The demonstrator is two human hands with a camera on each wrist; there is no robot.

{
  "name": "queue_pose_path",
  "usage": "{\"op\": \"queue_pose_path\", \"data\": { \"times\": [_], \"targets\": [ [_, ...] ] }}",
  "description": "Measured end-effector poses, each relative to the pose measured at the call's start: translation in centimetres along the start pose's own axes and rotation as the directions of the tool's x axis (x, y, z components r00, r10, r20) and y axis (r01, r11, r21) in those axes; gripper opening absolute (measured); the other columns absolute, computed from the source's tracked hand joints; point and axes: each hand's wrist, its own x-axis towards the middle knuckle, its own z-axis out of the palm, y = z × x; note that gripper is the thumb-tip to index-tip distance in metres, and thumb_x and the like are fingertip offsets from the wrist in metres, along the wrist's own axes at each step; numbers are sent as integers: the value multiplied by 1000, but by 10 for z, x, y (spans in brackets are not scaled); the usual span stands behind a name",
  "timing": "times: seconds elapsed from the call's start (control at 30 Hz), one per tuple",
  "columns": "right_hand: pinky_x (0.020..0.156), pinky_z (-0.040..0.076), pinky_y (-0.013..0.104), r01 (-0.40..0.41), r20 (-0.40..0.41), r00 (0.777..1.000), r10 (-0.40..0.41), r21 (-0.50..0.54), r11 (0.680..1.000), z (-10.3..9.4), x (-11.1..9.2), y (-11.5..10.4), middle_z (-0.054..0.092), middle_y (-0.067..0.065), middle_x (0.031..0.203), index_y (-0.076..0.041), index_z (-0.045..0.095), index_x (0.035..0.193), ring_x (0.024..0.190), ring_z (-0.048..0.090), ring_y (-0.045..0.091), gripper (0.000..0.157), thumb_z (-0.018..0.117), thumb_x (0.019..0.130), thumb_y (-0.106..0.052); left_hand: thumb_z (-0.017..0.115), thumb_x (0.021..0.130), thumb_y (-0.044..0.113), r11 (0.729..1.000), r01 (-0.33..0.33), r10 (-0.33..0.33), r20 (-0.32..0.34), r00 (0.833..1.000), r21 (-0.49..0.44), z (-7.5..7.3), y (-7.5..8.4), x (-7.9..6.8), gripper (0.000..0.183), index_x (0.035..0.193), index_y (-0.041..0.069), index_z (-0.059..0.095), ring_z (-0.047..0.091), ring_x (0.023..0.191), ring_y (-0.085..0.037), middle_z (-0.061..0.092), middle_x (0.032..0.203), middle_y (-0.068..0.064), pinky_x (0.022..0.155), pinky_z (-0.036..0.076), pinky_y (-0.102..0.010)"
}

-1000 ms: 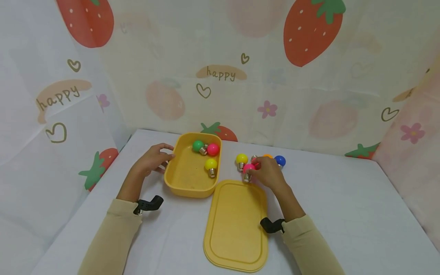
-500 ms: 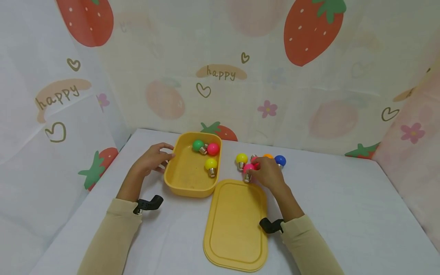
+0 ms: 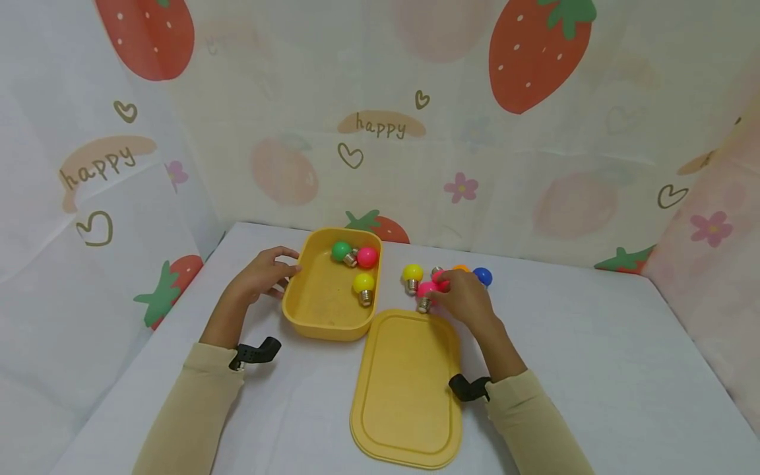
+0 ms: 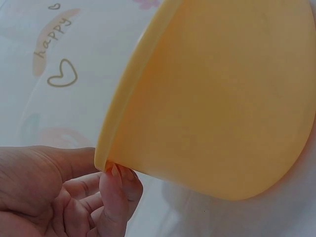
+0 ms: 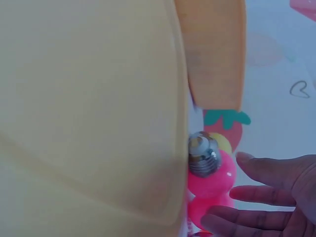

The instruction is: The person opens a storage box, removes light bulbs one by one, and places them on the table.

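At the left rim of a yellow plastic box [image 3: 330,332], my left hand [image 3: 264,274] pinches the edge between thumb and fingers [image 4: 116,197]. Inside the box lie a green bulb [image 3: 341,251], a pink bulb [image 3: 367,257] and a yellow bulb [image 3: 363,284]. To the right, my right hand [image 3: 466,297] is at two more pink light bulbs on the table. Its fingers are extended in the right wrist view, fingertips right at the lower pink bulb [image 5: 201,210]. The upper pink bulb [image 5: 215,178] shows its metal screw base and lies just ahead of the thumb.
A flat yellow lid [image 3: 406,389] lies in front of the right hand, its corner close to the box. Around the pink bulbs are a yellow bulb [image 3: 412,272], an orange bulb [image 3: 462,268] and a blue bulb [image 3: 483,276]. A strawberry-print curtain [image 3: 380,171] stands behind the table.
The nearer pink bulb and the yellow bulb beside it have shifted slightly left on the table. The left hand and the box hold nearly the same place.
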Motion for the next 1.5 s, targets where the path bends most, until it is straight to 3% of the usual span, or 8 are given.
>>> {"op": "queue_pose_path", "data": {
  "times": [0.27, 0.6, 0.77, 1.13, 1.5],
  "targets": [
    [74, 59, 41, 3, -18, 1000, -2, 72, 997, -22, -7, 3, 73, 16, 107, 0, 70, 124, 97, 68, 31, 42, 74, 93, -28, 57, 104, 25, 1000, 9, -9, 1, 1000, 3, 1, 1, -2, 49, 147, 7, 42, 64, 88, -25, 65, 120, -20, 73, 60, -31],
    [73, 59, 46, 69, -157, 986, -49, 127, 989, -64, -21, 4, 72, 22, 109, 1, 67, 126, 92, 70, 36, 42, 69, 97, -29, 57, 104, 25, 1000, 5, -5, 2, 1000, 1, -1, 2, -1, 50, 147, 6, 41, 65, 86, -24, 66, 118, -19, 72, 60, -31],
    [78, 60, 48, 97, -195, 979, -61, 179, 979, -75, -28, -2, 72, 22, 111, 0, 68, 126, 98, 70, 36, 41, 69, 98, -30, 57, 104, 25, 1000, 13, -13, -3, 1000, 3, -2, 1, -2, 50, 148, 6, 41, 65, 87, -24, 66, 118, -19, 72, 60, -30],
    [76, 61, 42, 131, -143, 985, -95, 271, 954, -74, -38, -25, 73, 15, 114, -5, 68, 127, 101, 70, 31, 39, 70, 97, -29, 57, 104, 25, 1000, -2, 2, -6, 1000, 4, 1, 1, 3, 48, 147, 7, 43, 65, 88, -23, 66, 117, -19, 71, 60, -30],
    [75, 61, 37, 255, -67, 967, -247, 306, 917, -56, -29, -77, 74, 11, 105, -5, 71, 121, 92, 71, 26, 34, 72, 96, -28, 59, 103, 26, 1000, 13, -13, -8, 1000, -1, 1, -2, 4, 50, 147, 8, 43, 64, 86, -23, 66, 115, -18, 71, 60, -30]
  ]
}}
